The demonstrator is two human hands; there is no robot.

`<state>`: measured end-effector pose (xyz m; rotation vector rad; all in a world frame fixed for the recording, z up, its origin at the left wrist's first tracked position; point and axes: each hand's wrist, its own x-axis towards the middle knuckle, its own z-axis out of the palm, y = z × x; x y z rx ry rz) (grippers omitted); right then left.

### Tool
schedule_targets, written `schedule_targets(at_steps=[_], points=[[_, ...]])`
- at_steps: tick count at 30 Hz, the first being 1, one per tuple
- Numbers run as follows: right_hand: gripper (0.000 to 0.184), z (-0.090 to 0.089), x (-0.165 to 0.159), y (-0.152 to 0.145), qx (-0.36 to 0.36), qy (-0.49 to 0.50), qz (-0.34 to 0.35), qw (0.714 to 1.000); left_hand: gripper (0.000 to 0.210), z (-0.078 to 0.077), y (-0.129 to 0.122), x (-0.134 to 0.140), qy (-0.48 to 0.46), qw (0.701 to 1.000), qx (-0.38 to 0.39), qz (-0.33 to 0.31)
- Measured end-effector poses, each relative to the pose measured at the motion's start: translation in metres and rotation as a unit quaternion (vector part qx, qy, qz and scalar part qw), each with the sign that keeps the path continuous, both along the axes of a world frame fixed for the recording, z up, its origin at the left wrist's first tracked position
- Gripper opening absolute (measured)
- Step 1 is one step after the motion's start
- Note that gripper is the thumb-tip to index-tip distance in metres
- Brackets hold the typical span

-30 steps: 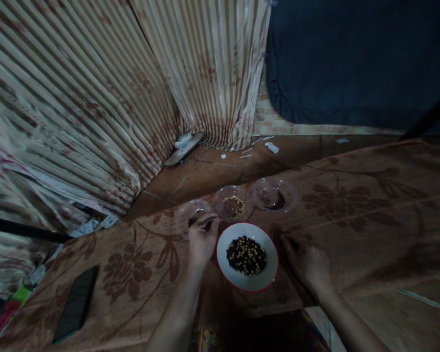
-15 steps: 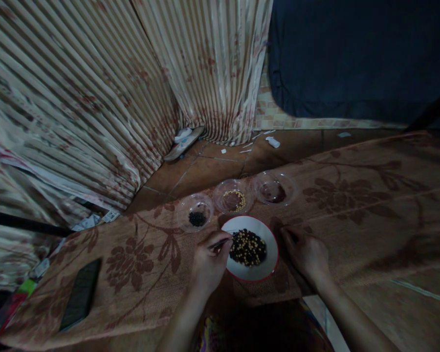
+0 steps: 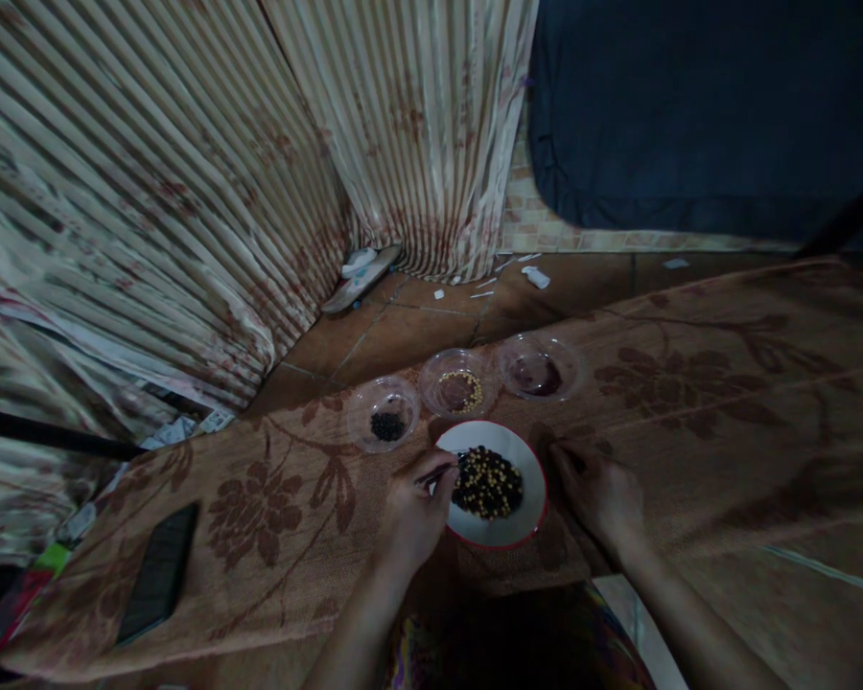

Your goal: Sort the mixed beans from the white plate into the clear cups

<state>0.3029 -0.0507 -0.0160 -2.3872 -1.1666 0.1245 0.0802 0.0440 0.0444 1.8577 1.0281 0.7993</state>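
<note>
A white bowl with a red rim [image 3: 536,522] holds a heap of dark and yellow beans or seeds [image 3: 487,482]. At its left edge, my left hand [image 3: 418,503] is closed around slim dark tweezers [image 3: 435,472], their tips over the heap. My right hand [image 3: 604,498] rests on the cloth to the right of the bowl, fingers loosely curled, and nothing shows in it. Behind the bowl stand three clear plastic bowls: one with black seeds [image 3: 386,426], one with yellow seeds [image 3: 467,391] and one with dark reddish contents [image 3: 539,376].
A brown flowered cloth [image 3: 676,431] covers the low table. On the left lies a dark phone [image 3: 159,573]. Beyond the far edge, white scraps [image 3: 536,278] and a slipper-like object [image 3: 363,283] are on the tiled floor beside striped curtains [image 3: 417,144].
My left hand and the tweezers have shifted very slightly to the right at the bowl's edge. The right hand stays in place.
</note>
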Motion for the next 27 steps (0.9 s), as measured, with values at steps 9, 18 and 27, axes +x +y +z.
schedule_targets(at_steps=[9, 18, 27], points=[[0.032, -0.0037, 0.0011, 0.0002, 0.000, 0.002, 0.001, 1.000, 0.011, -0.0010, 0.0005, 0.0002, 0.002, 1.000, 0.003, -0.007], [0.033, -0.0008, 0.0011, 0.0007, 0.000, 0.006, -0.001, 1.000, 0.012, -0.0008, 0.0010, 0.0014, 0.006, 1.000, 0.006, -0.001], [0.033, 0.0023, -0.0003, 0.0005, -0.009, 0.015, -0.004, 1.000, 0.012, -0.0010, 0.0016, 0.0024, 0.011, 1.000, 0.005, 0.002]])
